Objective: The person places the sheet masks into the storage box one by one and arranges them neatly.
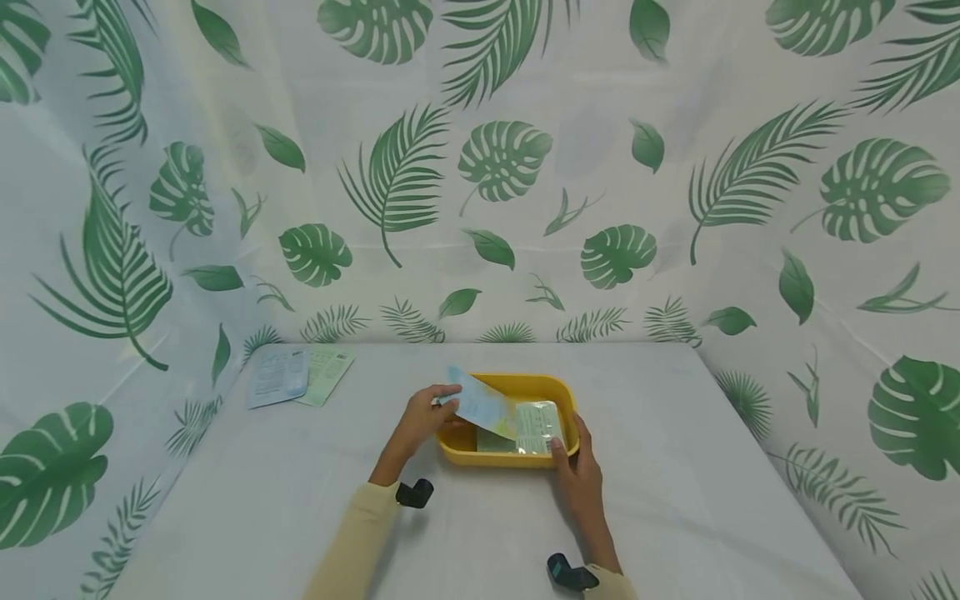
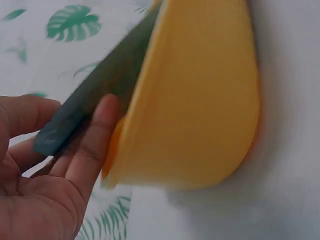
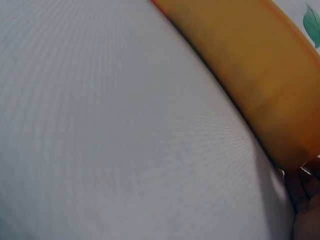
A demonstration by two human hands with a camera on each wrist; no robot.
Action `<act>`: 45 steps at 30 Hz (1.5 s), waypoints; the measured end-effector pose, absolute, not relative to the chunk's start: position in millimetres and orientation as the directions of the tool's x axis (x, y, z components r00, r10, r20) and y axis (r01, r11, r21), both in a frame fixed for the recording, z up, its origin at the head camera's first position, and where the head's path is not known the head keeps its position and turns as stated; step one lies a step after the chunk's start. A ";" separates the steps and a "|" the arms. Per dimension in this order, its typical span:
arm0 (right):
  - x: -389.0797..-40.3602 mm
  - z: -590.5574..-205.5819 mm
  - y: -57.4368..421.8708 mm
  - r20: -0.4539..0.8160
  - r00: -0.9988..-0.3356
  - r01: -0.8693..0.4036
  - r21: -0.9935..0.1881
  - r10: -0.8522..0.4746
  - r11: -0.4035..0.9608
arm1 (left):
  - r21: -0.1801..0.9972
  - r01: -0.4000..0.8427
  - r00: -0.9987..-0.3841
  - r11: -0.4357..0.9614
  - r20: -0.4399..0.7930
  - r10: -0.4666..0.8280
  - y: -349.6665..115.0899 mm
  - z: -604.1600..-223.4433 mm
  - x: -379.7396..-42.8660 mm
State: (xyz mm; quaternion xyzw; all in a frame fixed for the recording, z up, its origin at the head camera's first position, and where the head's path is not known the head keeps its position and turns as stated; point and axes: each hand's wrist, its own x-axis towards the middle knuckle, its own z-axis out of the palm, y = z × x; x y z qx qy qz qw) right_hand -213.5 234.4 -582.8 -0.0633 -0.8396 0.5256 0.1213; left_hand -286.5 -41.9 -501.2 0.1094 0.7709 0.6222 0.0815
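Note:
In the head view a yellow plastic bin point(image 1: 480, 459) stands on the white table. My left hand point(image 1: 420, 421) pinches a flat light-blue packet point(image 1: 483, 405) by its left end, tilted over the bin's left part. In the left wrist view the same packet point(image 2: 95, 95) slants above the bin's rim, between thumb and fingers. A pale green packet point(image 1: 537, 427) with printed text lies inside the bin, partly hidden under the blue one. My right hand point(image 1: 581, 475) grips the bin's right end, thumb over the rim; only its fingers point(image 3: 297, 192) show at the right wrist view's edge.
At the table's far left lie a blue-and-white packet point(image 1: 279, 377) and a light green packet point(image 1: 327, 373), overlapping. White cloth with green leaves point(image 1: 504, 160) hangs behind and along both sides. Dark cameras sit on both wrists.

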 end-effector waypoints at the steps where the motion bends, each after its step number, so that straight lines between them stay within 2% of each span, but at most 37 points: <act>1: -213.4 -583.1 234.5 0.139 -0.963 -0.024 -0.898 0.233 0.439 | 0.966 0.097 -0.954 0.238 0.023 0.297 -37.9 -502.1 -285.5; 5: -213.5 -583.7 234.5 0.145 -0.962 -0.028 -0.894 0.232 0.446 | 0.898 0.207 -0.913 0.388 0.035 0.406 -28.0 -503.3 -284.3; 9: -213.8 -582.8 235.3 0.162 -0.957 -0.037 -0.891 0.241 0.452 | 0.776 0.288 -0.892 0.561 0.004 0.452 -21.4 -498.5 -284.7; 14: -213.7 -582.6 234.2 0.149 -0.958 -0.022 -0.889 0.244 0.458 | 0.676 0.235 -0.914 0.699 -0.090 0.395 -8.7 -496.3 -284.0; 18: -213.2 -582.3 234.7 0.138 -0.961 -0.014 -0.889 0.239 0.457 | 0.562 0.235 -0.926 0.793 -0.117 0.358 6.0 -501.8 -284.4; 28: -212.7 -585.1 235.1 0.129 -0.960 -0.003 -0.890 0.248 0.455 | 0.500 0.262 -0.926 0.826 -0.109 0.360 19.5 -521.6 -292.2; 45: -211.8 -583.9 235.9 0.172 -0.958 -0.059 -0.901 0.228 0.431 | 0.538 0.372 -0.862 0.756 -0.101 0.496 16.0 -523.6 -296.6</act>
